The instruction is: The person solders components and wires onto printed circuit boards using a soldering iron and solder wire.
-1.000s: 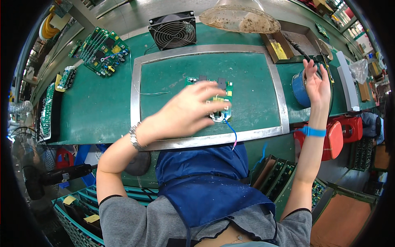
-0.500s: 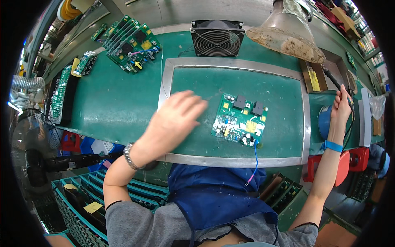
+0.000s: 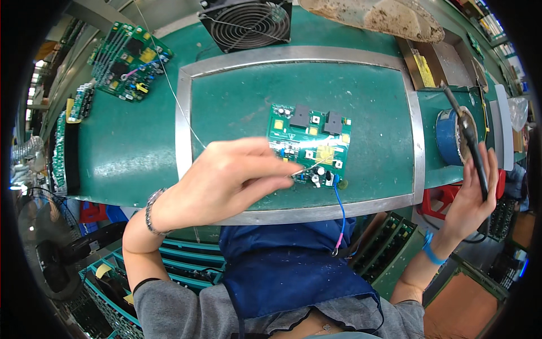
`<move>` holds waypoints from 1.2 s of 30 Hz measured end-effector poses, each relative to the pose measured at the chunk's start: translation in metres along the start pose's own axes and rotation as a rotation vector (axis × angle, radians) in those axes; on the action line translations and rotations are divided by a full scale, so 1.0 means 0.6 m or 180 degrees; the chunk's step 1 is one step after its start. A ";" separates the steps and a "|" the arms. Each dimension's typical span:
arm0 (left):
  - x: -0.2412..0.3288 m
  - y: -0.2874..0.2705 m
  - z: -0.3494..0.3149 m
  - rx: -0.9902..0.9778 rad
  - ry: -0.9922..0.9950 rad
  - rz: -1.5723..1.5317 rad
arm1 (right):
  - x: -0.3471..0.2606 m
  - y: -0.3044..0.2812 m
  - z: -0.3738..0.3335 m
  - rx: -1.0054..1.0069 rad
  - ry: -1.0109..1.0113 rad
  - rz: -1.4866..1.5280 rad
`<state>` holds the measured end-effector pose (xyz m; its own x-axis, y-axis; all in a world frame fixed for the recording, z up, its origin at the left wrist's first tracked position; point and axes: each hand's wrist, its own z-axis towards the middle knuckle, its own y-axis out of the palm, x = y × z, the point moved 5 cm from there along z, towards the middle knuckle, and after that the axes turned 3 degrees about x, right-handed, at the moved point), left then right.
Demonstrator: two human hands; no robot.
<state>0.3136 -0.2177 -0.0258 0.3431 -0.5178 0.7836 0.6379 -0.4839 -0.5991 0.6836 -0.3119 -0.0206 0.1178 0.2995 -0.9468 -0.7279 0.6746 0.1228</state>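
Head view: L hand (image 3: 226, 181) is over the bench (image 3: 124, 158), palm down, thumb + index pinched tight on a thin wire (image 3: 308, 168), its free end slanting up-R over the lower part of a green PCB (image 3: 309, 131). Another thin strand (image 3: 172, 90) runs from the top L edge down to the back of that hand; can't tell if it's the same piece.

PCB lies flat inside a metal frame (image 3: 416, 147), R of the frame's ctr, toward the near side. It has 2 black blocks (image 3: 300, 116) near its far edge. 1 blue lead (image 3: 342, 212) w/ a pink sleeve + ring end leaves its near R corner, crosses the frame's near bar & hangs in front of the blue apron (image 3: 293, 271).

R hand (image 3: 471, 206) is past the frame's R side, fingers closed on the black handle of a soldering iron (image 3: 473, 141); exact finger placement partly hidden. Iron tip points up-L, well apart from PCB, w/ the shaft passing in front of a blue roll (image 3: 447, 138).

Around: black fan (image 3: 248, 28) beyond the far bar, stained hood (image 3: 378, 17) to its R, open tray (image 3: 446, 62) at far R, stacked PCBs (image 3: 132, 59) at far L.
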 end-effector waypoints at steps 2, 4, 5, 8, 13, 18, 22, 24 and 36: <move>-0.015 0.024 0.036 0.0040 0.0159 0.0001 | 0.002 -0.053 -0.040 0.0005 0.0268 0.0524; -0.019 0.049 0.048 0.0095 0.0252 0.0106 | 0.008 -0.055 -0.070 0.0075 0.0297 0.0329; -0.021 0.056 0.047 0.0239 0.0197 0.0236 | 0.007 -0.032 -0.079 -0.0410 -0.0133 -0.0160; -0.032 0.070 0.034 0.0479 0.0078 0.0209 | -0.007 0.014 -0.118 -0.0896 -0.0607 -0.0978; -0.030 0.067 0.024 0.0678 0.0188 0.0700 | -0.018 0.062 -0.132 -0.1418 -0.0940 -0.1641; -0.031 0.060 0.022 0.0778 0.0137 0.0798 | -0.008 0.100 -0.122 -0.1738 -0.1021 -0.1821; -0.038 0.057 0.021 0.0814 0.0138 0.0769 | 0.003 0.116 -0.120 -0.1893 -0.0963 -0.1803; -0.041 0.059 0.021 0.0803 0.0143 0.0723 | 0.007 0.122 -0.118 -0.1930 -0.0943 -0.1780; -0.046 0.068 0.023 0.0673 0.0138 0.0635 | 0.008 0.131 -0.115 -0.2199 -0.1129 -0.1768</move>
<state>0.3395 -0.2134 -0.0698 0.4494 -0.6198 0.6433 0.6919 -0.2140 -0.6895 0.5804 -0.3043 -0.0364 0.6819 0.3200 -0.6578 -0.7311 0.2684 -0.6273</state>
